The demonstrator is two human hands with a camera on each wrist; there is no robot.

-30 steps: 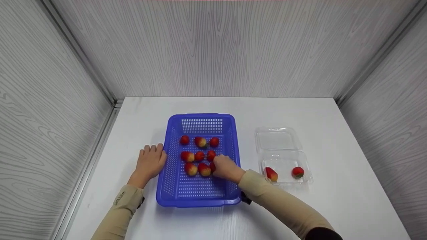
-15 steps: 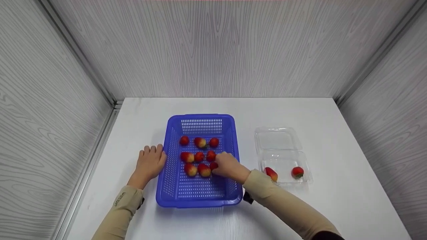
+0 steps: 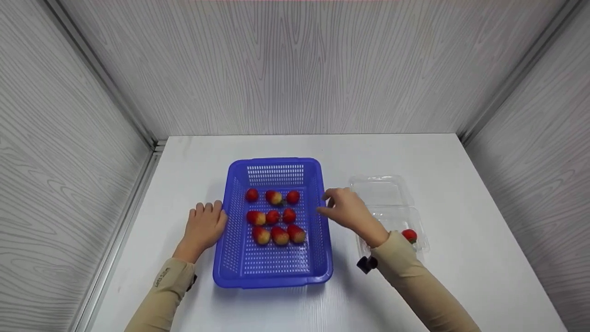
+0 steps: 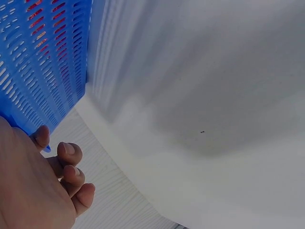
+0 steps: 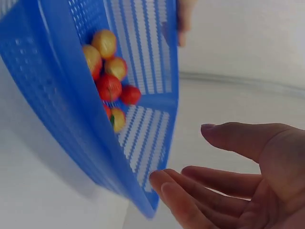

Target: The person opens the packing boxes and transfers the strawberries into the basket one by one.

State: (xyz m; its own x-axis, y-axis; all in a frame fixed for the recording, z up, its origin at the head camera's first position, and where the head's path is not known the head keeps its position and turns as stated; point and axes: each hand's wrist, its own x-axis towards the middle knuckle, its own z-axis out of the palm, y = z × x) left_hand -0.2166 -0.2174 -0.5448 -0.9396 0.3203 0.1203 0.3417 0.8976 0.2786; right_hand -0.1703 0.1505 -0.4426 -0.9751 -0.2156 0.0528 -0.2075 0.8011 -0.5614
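Now the right hand (image 3: 350,213) has left the basket (image 3: 275,276) and hangs empty, fingers loosely spread, between it and the clear box (image 3: 382,184). Nine strawberries (image 3: 273,216) remain inside. The left hand (image 3: 205,226) rests flat against the basket.

A basket (image 3: 322,258) sits mid-worktop (image 3: 276,313), nearer the front edge, with strawberries (image 3: 273,216) in three rows inside. A clamshell box (image 3: 382,191) lies to its right, holding one strawberry (image 3: 409,235) near its front right corner.
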